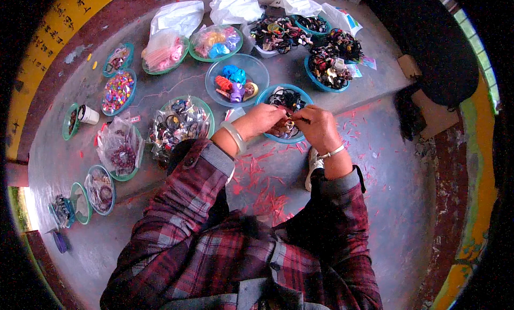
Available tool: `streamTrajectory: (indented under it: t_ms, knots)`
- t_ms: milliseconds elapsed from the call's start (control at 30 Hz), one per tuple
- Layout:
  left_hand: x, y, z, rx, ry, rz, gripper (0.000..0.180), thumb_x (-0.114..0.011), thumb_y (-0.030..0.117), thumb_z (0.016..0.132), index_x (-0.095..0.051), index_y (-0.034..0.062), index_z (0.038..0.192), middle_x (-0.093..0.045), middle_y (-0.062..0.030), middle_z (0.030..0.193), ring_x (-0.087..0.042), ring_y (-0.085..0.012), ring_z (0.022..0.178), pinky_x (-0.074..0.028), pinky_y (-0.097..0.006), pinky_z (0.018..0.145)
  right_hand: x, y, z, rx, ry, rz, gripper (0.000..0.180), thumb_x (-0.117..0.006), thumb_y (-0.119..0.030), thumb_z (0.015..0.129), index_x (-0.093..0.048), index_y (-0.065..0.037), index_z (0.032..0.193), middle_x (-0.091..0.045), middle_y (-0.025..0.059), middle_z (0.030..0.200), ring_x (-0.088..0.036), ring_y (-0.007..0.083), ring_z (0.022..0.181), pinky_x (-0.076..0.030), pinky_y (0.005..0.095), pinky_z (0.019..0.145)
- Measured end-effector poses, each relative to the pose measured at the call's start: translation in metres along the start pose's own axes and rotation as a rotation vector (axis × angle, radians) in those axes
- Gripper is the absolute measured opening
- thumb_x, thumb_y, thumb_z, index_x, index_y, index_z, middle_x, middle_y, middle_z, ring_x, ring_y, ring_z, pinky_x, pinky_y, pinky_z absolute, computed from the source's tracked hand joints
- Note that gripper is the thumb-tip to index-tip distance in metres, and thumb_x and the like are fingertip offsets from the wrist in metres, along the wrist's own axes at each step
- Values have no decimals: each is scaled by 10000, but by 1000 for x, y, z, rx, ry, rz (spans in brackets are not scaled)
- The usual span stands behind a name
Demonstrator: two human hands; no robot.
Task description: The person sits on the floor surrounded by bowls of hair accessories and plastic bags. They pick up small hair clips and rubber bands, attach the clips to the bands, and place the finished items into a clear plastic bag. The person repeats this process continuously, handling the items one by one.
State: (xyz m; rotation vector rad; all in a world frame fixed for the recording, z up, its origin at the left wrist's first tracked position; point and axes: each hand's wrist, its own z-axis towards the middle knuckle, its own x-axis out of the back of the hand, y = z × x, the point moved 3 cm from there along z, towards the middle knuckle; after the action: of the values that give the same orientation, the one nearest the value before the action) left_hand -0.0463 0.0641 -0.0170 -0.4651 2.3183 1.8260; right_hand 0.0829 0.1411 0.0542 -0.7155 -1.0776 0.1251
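My left hand and my right hand meet fingertip to fingertip over the near side of a blue basin. Both are closed in a pinch. Between them is something small, with a brownish and a pale bit showing, too small to name. The basin holds black elastic bands at the back and brownish and pale pieces in front, partly hidden by my fingers. Just beyond it stands a clear bowl with blue, red and purple bundles. A pale bangle circles my left wrist, a thin one my right.
Green and blue bowls of small goods spread over the raised floor, including wrapped items, a bag of dark red beads and colourful beads. Black hair ties fill bowls behind. Red scraps litter the lower floor near my shoe.
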Motion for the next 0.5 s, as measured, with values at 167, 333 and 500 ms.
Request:
streamTrajectory:
  t_ms: [167,333,500]
  knots:
    - [-3,9,-8,92,14,76,254,-458,244,885,-574,22,927,-564,-9,755,-540,-101,630,-465,-235,558,-7,-20,2,71,-30,-49,173,-563,-52,718,-572,-71,889,-590,146,801,-584,316,734,-468,389,618]
    - [-7,11,-9,75,-45,48,270,-461,268,885,-569,20,882,-548,-10,725,-527,-102,610,-453,-236,533,-11,-24,2,-173,-61,72,240,-563,-73,728,-527,-84,964,-595,169,821,-585,328,783,-476,385,638]
    - [-6,2,-4,43,-106,153,282,-450,276,890,-568,21,871,-558,-28,719,-540,-115,619,-458,-251,506,-20,8,0,-228,-81,192,283,-619,-35,684,-527,-69,949,-609,124,798,-607,245,750,-481,323,631]
